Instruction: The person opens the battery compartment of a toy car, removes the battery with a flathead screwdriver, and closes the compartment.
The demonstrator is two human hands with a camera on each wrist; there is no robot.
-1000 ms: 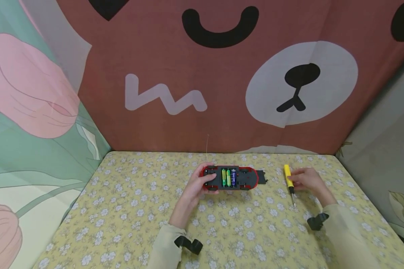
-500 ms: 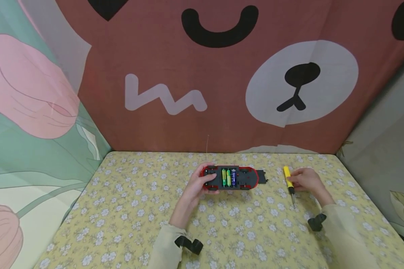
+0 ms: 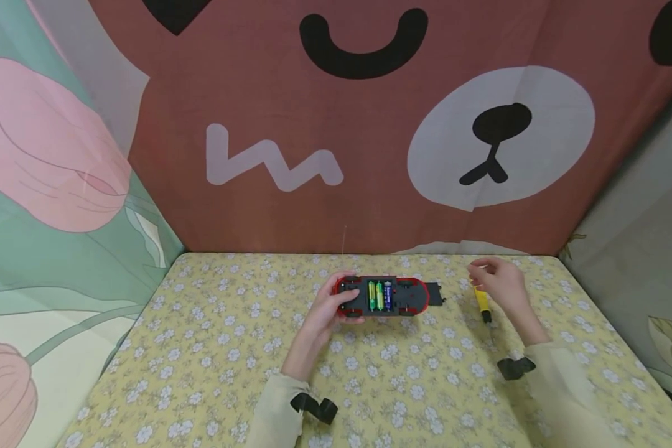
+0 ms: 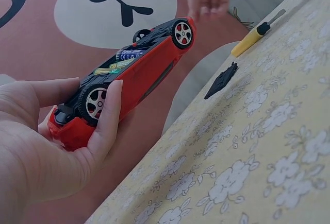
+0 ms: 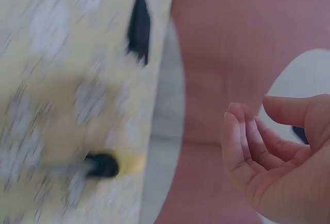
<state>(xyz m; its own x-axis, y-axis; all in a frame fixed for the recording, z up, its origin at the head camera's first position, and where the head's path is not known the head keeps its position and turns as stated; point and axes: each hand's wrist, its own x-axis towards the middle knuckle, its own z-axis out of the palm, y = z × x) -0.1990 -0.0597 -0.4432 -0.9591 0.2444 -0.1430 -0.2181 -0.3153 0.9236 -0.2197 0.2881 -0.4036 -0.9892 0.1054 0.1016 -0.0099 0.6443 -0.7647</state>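
Near twelve o'clock on the flowered table [image 3: 414,398], as the head view shows it, a red toy car [image 3: 405,296] is held upside down with three batteries [image 3: 379,296] bare in its underside. Two batteries are green and one blue; how firmly they sit cannot be told. With nothing across them, they would probably drop out if the car were rolled wheels-down. Since the grip is at one end only, a push on the far end could swing the car and cause just that. The black cover [image 3: 435,294] lies on the table at three o'clock from the car, apart from it in the left wrist view; a sweeping sleeve might shove it away. Farther out at three o'clock, the yellow-handled screwdriver [image 3: 483,305] could roll if knocked.

At the car's nine o'clock end, the left hand [image 3: 327,305] has it gripped, digits closed on both sides of the body. Above the screwdriver's twelve o'clock end, the right hand [image 3: 501,285] hangs with fingers loosely bent and the thumb clear of them, holding nothing; the right wrist view shows it apart from the tool.
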